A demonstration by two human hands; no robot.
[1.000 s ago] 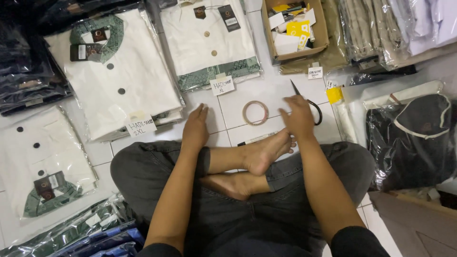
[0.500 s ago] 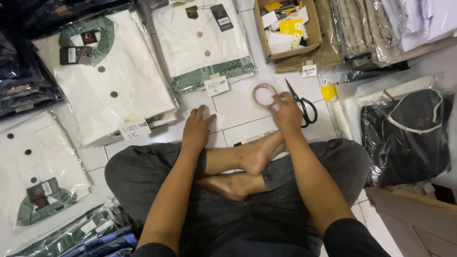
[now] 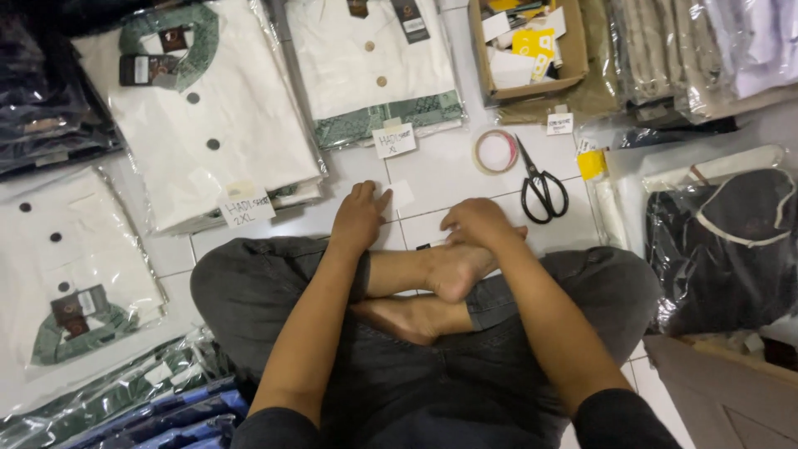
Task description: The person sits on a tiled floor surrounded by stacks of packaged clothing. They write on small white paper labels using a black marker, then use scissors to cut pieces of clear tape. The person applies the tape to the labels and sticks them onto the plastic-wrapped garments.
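White folded shirts in clear plastic bags [image 3: 208, 116] are lying on the white tiled floor [image 3: 449, 170], a brown cardboard box of paper tags [image 3: 525, 51] is sitting behind them, and a black garment in plastic wrap [image 3: 719, 249] is resting at the right.

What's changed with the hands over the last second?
The right hand was out by the tape roll and scissors; it has pulled back toward the feet and holds nothing visible. The left hand stayed flat on the floor tiles. Tape roll, scissors and packed shirts stayed put.
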